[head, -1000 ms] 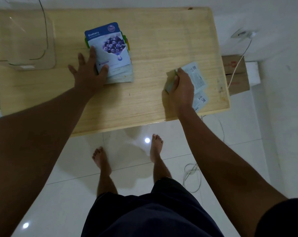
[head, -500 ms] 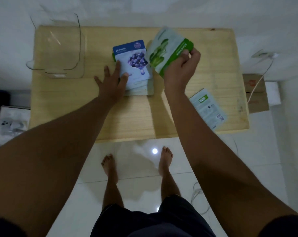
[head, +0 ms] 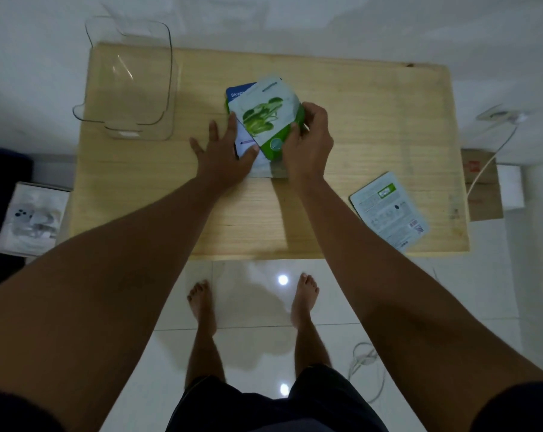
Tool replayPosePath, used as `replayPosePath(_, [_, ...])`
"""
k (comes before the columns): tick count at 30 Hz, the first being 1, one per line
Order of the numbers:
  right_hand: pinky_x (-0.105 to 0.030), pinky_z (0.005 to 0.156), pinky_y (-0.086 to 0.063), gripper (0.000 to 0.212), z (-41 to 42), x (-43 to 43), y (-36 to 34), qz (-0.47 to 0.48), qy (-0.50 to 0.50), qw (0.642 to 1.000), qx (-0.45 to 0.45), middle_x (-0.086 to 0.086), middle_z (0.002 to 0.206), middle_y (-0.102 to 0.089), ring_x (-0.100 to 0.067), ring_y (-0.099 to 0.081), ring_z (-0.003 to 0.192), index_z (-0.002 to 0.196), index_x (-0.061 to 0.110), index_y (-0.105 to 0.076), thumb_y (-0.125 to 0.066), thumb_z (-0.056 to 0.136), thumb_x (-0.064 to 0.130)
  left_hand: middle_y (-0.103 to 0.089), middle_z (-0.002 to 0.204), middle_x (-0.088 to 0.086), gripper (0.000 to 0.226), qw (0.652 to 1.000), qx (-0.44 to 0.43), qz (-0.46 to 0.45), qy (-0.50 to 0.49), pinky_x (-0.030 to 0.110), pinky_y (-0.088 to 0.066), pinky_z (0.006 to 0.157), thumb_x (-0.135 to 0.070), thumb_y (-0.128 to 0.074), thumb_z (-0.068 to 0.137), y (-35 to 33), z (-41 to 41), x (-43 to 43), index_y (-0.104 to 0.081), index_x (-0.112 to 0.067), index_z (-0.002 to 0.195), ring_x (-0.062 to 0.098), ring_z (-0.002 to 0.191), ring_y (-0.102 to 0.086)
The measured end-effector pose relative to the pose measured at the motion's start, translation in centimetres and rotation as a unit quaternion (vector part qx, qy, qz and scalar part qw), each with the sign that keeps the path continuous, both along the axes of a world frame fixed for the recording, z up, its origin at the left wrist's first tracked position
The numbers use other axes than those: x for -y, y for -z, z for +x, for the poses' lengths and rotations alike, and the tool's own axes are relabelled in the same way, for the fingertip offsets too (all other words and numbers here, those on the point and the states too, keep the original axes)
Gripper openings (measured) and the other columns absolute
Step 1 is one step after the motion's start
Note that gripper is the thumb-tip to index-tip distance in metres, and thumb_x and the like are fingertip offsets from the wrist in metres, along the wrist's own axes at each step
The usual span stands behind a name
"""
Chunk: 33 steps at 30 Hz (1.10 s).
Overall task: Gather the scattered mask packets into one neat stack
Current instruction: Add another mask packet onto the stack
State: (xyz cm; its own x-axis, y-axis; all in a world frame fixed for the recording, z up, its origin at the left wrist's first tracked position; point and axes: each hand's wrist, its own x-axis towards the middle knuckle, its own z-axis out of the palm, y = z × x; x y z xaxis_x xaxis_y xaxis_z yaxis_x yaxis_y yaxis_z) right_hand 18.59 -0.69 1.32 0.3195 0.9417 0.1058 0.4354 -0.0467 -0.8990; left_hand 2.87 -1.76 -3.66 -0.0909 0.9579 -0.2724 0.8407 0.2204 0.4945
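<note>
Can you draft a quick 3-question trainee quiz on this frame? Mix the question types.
1. True or false: the right hand grips the green packet over the stack.
2. Multiple choice: where does the face-down packet lie? A) inside the clear container B) near the table's front right corner C) on the floor
3. Fill in: the left hand rests flat on the ____ packet, steadying the stack.

Key: 1 true; 2 B; 3 blueberry.
</note>
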Motion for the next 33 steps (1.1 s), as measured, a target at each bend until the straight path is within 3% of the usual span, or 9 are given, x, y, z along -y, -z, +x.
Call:
replayPosePath(7, [0.003, 0.069, -0.037, 0.035, 2.5, -4.2, -2.0, 0.043, -0.005, 0.999, 0.028, 0.005, 0.093, -0.064, -0.006, -0.058, 0.083, 0.109, 0.004, -0.062, -0.040, 0.085, -0.009, -0.009, 0.165, 0.010, 0.075, 0.998, 0.061, 0.004, -0.018, 0.061, 0.014, 0.115, -0.027, -0.034, 0.095, -1.1, 0.2, 0.1, 0.007, -0.018, 0.156, 0.025, 0.153, 0.003])
replayPosePath(10, [-0.011, 0.073, -0.045, 0.040, 3.6, -6.6, -3.4, 0.006, -0.122, 0.987, 0.104, -0.001, 0.093, -0.065, -0.009, -0.057, 0.084, 0.107, 0.008, -0.063, -0.037, 0.079, -0.006, -0.011, 0.165, 0.008, 0.073, 0.996, 0.082, 0.006, -0.028, 0.059, 0.016, 0.115, -0.016, -0.032, 0.093, -1.5, 0.3, 0.3, 0.005, -0.019, 0.157, 0.024, 0.153, 0.004])
replayPosePath(12, [-0.034, 0.086, -0.051, 0.041, 2.9, -7.6, -4.0, -0.064, -0.203, 0.959, 0.188, 0.006, 0.098, -0.067, -0.014, -0.061, 0.092, 0.102, 0.024, -0.062, -0.039, 0.077, 0.001, -0.012, 0.164, 0.008, 0.072, 0.997, 0.072, 0.006, -0.031, 0.060, 0.015, 0.116, -0.013, -0.029, 0.093, -1.6, 0.4, 0.3, 0.004, -0.018, 0.157, 0.024, 0.153, 0.003])
replayPosePath(16, [-0.041, 0.087, -0.029, 0.043, 0.0, -8.4, -4.3, -0.059, -0.263, 0.919, 0.289, 0.014, 0.107, -0.068, -0.013, -0.058, 0.110, 0.101, 0.036, -0.065, -0.040, 0.075, 0.012, -0.009, 0.165, 0.005, 0.074, 0.996, 0.087, 0.019, -0.029, 0.061, 0.015, 0.115, -0.025, -0.025, 0.089, -1.4, 0.4, 0.5, 0.007, -0.018, 0.156, 0.026, 0.152, 0.002])
replayPosePath(18, [-0.051, 0.102, -0.030, 0.046, -1.2, -8.6, -3.8, -0.036, -0.301, 0.909, 0.287, 0.013, 0.128, -0.063, -0.015, -0.050, 0.127, 0.116, 0.038, -0.065, -0.043, 0.085, 0.011, -0.008, 0.165, 0.004, 0.076, 0.993, 0.113, 0.032, -0.033, 0.059, 0.018, 0.113, -0.034, -0.025, 0.090, -1.2, 0.3, 0.6, 0.010, -0.021, 0.156, 0.025, 0.153, 0.002])
replayPosePath(20, [-0.065, 0.117, -0.011, 0.052, -1.7, -8.9, -3.2, -0.058, -0.317, 0.899, 0.297, 0.008, 0.153, -0.042, -0.018, -0.030, 0.144, 0.140, 0.036, -0.048, -0.044, 0.095, 0.010, -0.008, 0.165, 0.003, 0.079, 0.992, 0.114, 0.034, -0.029, 0.060, 0.019, 0.112, -0.037, -0.031, 0.092, -1.1, 0.2, 0.5, 0.014, -0.021, 0.155, 0.026, 0.152, 0.001])
replayPosePath(23, [-0.076, 0.112, -0.004, 0.062, -1.8, -8.4, -2.3, -0.122, -0.320, 0.848, 0.405, -0.001, 0.163, -0.019, -0.027, -0.012, 0.151, 0.151, 0.031, -0.025, -0.052, 0.096, 0.022, -0.012, 0.165, 0.001, 0.080, 0.995, 0.097, 0.030, -0.016, 0.061, 0.021, 0.110, -0.035, -0.036, 0.093, -1.1, 0.2, 0.4, 0.014, -0.023, 0.155, 0.027, 0.152, 0.003])
replayPosePath(26, [-0.078, 0.109, -0.010, 0.077, -1.6, -6.3, -0.7, -0.174, -0.330, 0.813, 0.446, -0.010, 0.164, -0.008, -0.039, -0.002, 0.151, 0.153, 0.025, -0.019, -0.061, 0.090, 0.042, -0.021, 0.163, -0.001, 0.078, 0.995, 0.091, 0.031, -0.006, 0.060, 0.022, 0.109, -0.032, -0.036, 0.094, -1.1, 0.3, 0.4, 0.012, -0.028, 0.155, 0.028, 0.152, 0.005])
replayPosePath(33, [-0.065, 0.118, -0.013, 0.068, -1.5, -4.7, 1.6, -0.140, -0.338, 0.828, 0.424, -0.021, 0.163, 0.005, -0.052, 0.008, 0.146, 0.155, 0.012, -0.011, -0.045, 0.097, 0.012, -0.017, 0.164, 0.003, 0.065, 0.999, 0.041, 0.019, 0.008, 0.063, 0.018, 0.112, -0.042, -0.028, 0.098, -0.9, 0.3, 0.4, -0.002, -0.031, 0.156, 0.030, 0.152, 0.006])
